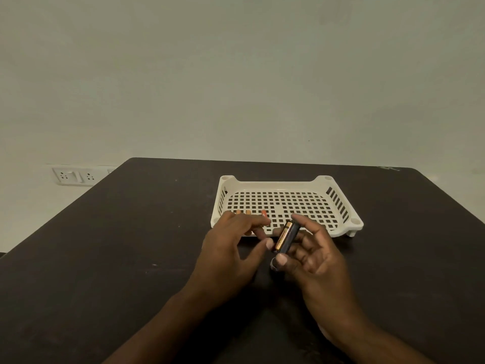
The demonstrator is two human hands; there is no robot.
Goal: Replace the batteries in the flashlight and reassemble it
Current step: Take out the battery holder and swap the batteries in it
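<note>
two hands are seen over the dark table point(131, 245), just in front of a white perforated tray point(286, 203). a battery point(284, 236) with a gold and black wrap is pinched endwise by the right hand point(315, 261): the forefinger is curled over its far end and the thumb is pressed near its near end, so the fingers point(281, 259) are clamped on it. a second dark cylinder appears to be held alongside it in the same grip; whether this is another battery or part of the flashlight cannot be told. just below the right thumb a small silvery rim point(273, 265) is glimpsed, possibly the open end of the flashlight, but it is too dim to be named with confidence.

the left hand point(231, 248) is held beside the battery with its fingers loosely spread and lightly bent; nothing is gripped by it, and its thumb tip is brought up against the battery's side, seemingly to steady or turn it so the polarity can be checked.

beyond the left fingertips, orange and red objects point(263, 213) lie at the tray's near edge, half hidden by the fingers; they may be other batteries, kept apart in the tray.

the work is judged to be at the insertion stage, with reassembly not yet done.
</note>
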